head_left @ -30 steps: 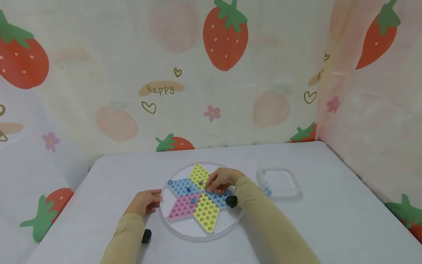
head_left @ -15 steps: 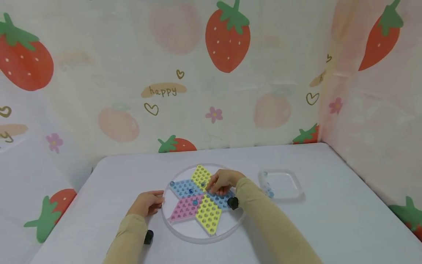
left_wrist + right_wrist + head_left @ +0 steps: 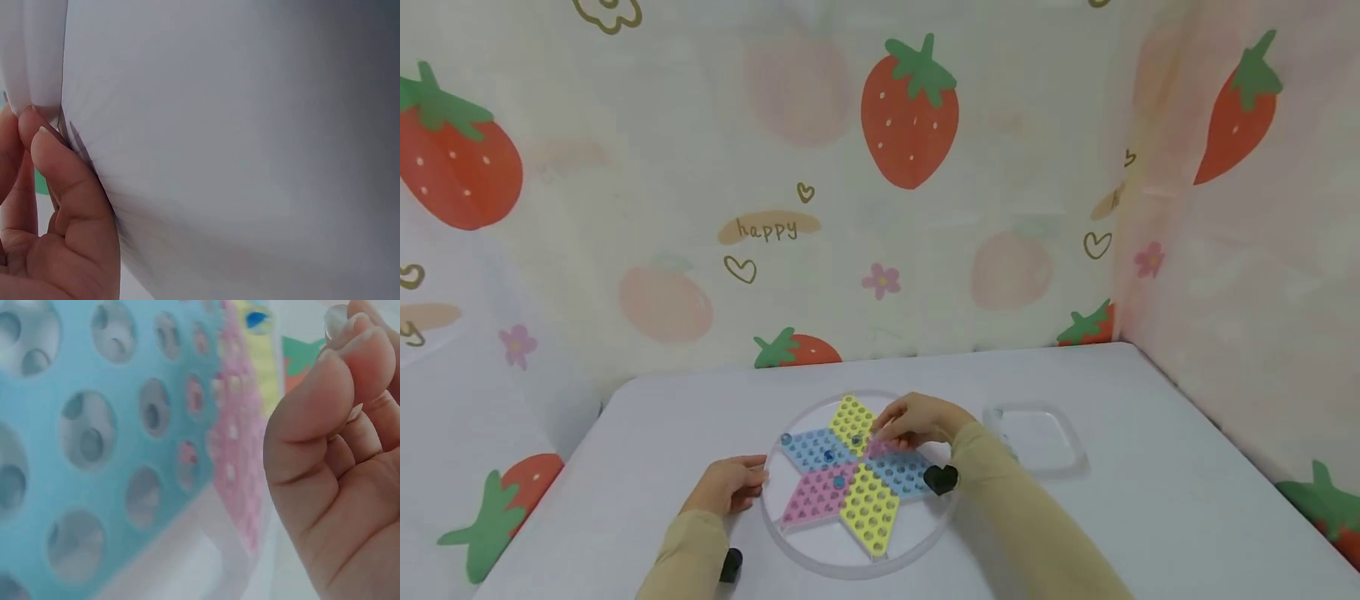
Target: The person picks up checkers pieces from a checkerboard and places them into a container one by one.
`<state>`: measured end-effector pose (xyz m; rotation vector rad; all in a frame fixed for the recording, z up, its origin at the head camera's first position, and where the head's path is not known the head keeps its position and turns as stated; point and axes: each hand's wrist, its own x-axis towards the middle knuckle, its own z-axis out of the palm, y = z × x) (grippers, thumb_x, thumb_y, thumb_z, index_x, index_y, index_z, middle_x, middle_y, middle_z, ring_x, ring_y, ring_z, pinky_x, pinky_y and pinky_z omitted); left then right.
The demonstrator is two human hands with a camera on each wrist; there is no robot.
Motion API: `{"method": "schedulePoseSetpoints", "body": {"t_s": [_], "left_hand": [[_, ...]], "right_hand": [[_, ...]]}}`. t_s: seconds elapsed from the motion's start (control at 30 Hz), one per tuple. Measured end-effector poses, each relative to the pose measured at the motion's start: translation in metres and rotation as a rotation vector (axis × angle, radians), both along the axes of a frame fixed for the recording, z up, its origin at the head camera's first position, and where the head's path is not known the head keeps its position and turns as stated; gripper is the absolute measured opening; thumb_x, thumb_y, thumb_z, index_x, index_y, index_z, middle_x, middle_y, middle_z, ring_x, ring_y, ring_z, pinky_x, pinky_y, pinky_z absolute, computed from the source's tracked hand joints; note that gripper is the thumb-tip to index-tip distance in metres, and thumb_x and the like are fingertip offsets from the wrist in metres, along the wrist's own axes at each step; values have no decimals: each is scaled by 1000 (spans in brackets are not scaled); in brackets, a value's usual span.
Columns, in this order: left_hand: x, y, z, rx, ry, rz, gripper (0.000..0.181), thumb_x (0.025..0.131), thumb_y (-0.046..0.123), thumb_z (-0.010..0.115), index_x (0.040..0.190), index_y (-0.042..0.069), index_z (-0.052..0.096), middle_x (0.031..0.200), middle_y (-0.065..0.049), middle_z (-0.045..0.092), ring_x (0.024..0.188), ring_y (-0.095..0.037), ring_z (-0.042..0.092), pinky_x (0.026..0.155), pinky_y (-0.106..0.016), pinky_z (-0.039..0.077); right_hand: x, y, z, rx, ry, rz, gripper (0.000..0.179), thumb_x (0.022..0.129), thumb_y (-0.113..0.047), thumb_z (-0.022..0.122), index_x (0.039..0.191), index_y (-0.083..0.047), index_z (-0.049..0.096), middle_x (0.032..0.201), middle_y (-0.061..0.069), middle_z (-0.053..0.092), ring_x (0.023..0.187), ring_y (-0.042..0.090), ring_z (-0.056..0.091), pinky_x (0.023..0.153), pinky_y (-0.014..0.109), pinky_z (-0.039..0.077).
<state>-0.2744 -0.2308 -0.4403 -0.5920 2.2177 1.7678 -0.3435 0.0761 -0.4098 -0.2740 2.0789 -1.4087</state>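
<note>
A round white Chinese checkers board with a yellow, blue and pink star lies on the table. Blue-tinted marbles sit in its holes: a marble at the left blue tip, a marble further in, a marble on the far yellow point and a marble on the pink point. Over the board's right side, my right hand pinches a clear marble between its fingertips. My left hand holds the board's left rim, thumb and fingers close together there in the left wrist view.
To the right of the board stands a shallow clear tray, with a few marbles along its left side, partly behind the right sleeve. A strawberry-patterned curtain hangs behind the white table.
My right hand has risen a little and moved right, uncovering part of the far pink point. The left hand keeps its place at the rim. The head view has tilted slightly upward.
</note>
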Motion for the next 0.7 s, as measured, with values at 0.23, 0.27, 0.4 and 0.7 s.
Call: {"method": "schedulePoseSetpoints", "body": {"t_s": [0.23, 0.27, 0.4, 0.7], "left_hand": [[1, -1, 0, -6, 12, 0, 48, 89, -3, 64, 134, -8, 48, 61, 4, 57, 53, -5, 53, 50, -16, 44], [1, 0, 0, -5, 11, -6, 49, 89, -3, 63, 135, -9, 47, 61, 4, 57, 53, -5, 53, 50, -15, 44], [1, 1, 1, -4, 3, -14, 49, 90, -3, 63, 135, -9, 47, 61, 4, 57, 53, -5, 53, 50, -15, 44], [1, 1, -2, -3, 7, 2, 48, 90, -2, 63, 135, -8, 48, 64, 5, 59, 53, -5, 53, 51, -16, 44]], "right_hand": [[11, 19, 12, -72, 49, -51, 28, 93, -8, 65, 117, 5, 65, 70, 3, 56, 56, 11, 47, 55, 24, 46], [13, 23, 14, -81, 47, -65, 29, 93, -8, 65, 118, 6, 64, 70, 3, 56, 56, 11, 47, 55, 24, 46], [21, 36, 20, -96, 71, -109, 31, 94, -10, 64, 121, 6, 62, 69, 4, 55, 56, 11, 47, 55, 24, 45], [37, 66, 32, -109, 134, -179, 32, 94, -10, 64, 122, 6, 60, 70, 5, 54, 58, 13, 47, 57, 25, 45]]}}
